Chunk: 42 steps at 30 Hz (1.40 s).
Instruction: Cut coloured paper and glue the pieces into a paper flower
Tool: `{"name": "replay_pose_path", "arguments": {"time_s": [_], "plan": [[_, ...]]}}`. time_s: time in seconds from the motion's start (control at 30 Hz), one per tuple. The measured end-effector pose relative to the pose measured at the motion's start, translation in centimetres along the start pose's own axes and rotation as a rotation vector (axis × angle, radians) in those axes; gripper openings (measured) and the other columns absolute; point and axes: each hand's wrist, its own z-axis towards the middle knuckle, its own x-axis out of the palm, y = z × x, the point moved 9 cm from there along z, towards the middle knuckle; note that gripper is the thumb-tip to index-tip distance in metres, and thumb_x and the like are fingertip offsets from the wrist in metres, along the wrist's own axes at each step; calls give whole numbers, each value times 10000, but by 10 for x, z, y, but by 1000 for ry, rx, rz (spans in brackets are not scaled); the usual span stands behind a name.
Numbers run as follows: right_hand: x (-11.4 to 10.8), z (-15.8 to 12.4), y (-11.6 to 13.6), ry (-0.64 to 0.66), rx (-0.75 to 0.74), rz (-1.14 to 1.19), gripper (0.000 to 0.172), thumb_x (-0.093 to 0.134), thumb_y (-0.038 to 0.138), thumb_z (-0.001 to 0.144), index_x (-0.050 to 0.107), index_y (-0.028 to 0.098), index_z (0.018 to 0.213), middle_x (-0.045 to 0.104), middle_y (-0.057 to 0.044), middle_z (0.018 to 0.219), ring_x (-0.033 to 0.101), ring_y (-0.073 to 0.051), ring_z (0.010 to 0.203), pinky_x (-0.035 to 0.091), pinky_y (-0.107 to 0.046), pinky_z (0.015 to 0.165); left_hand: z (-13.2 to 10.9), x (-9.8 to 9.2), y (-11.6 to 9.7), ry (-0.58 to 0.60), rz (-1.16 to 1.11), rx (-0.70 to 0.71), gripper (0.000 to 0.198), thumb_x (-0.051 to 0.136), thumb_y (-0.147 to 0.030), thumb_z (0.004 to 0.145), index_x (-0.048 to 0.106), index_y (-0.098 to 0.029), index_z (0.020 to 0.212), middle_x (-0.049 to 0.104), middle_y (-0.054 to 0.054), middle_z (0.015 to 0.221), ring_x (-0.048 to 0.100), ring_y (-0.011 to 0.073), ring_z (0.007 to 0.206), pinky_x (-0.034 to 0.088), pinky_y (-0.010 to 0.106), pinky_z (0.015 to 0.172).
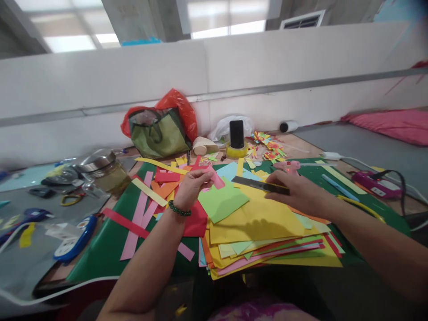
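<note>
My left hand, with a green bead bracelet at the wrist, pinches a small pink piece of paper. It is above the left part of the paper stack. In my right hand is a dark flat ruler, its free end pointing left toward the pink paper. Below the two hands, a light green sheet lies on a thick stack of yellow paper, with other colours layered beneath. Just beyond my right fingers rests a pink glue gun.
Coloured paper strips are scattered left on a green mat. A glass jar and a blue power strip are farther left. Behind stand a green bag, a phone and paper flowers. A purple power adapter sits right.
</note>
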Motion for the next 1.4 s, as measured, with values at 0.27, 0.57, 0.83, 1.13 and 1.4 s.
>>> {"name": "replay_pose_path", "arguments": {"time_s": [0.27, 0.57, 0.83, 1.13, 1.4], "plan": [[12, 11, 42, -9, -210, -267, 183, 663, 353, 831, 554, 227, 905, 690, -27, 838, 635, -205, 739, 350, -279, 581, -2, 6, 5, 15, 38, -39, 373, 852, -455, 520, 701, -130, 623, 606, 7, 564, 523, 79, 534, 429, 218, 558], [21, 14, 78, -54, -389, -600, 131, 617, 300, 888, 576, 185, 934, 672, -26, 843, 621, -152, 654, 172, -271, 488, -1, 10, 2, 61, 182, 47, 372, 778, -447, 617, 593, -150, 492, 455, -32, 461, 386, 69, 489, 289, 239, 512], [23, 13, 77, -22, -382, -552, 125, 590, 299, 907, 573, 180, 941, 674, -28, 867, 623, -152, 665, 182, -267, 505, 0, 7, 0, 78, 269, 91, 411, 738, -469, 659, 538, -159, 477, 377, -46, 471, 305, 67, 492, 219, 256, 509], [17, 15, 72, 51, -306, -569, 144, 607, 333, 885, 601, 197, 932, 684, -12, 855, 595, -142, 629, 183, -269, 520, -5, 13, -9, 68, 352, 89, 412, 728, -507, 636, 542, -168, 493, 363, -49, 478, 290, 77, 505, 230, 251, 505], [33, 13, 77, 137, -322, -499, 130, 591, 294, 897, 598, 185, 968, 693, -43, 918, 647, -169, 721, 245, -265, 523, -5, 12, -6, 49, 325, 69, 425, 748, -488, 608, 501, -167, 479, 351, -55, 480, 283, 70, 499, 227, 242, 498]]}}
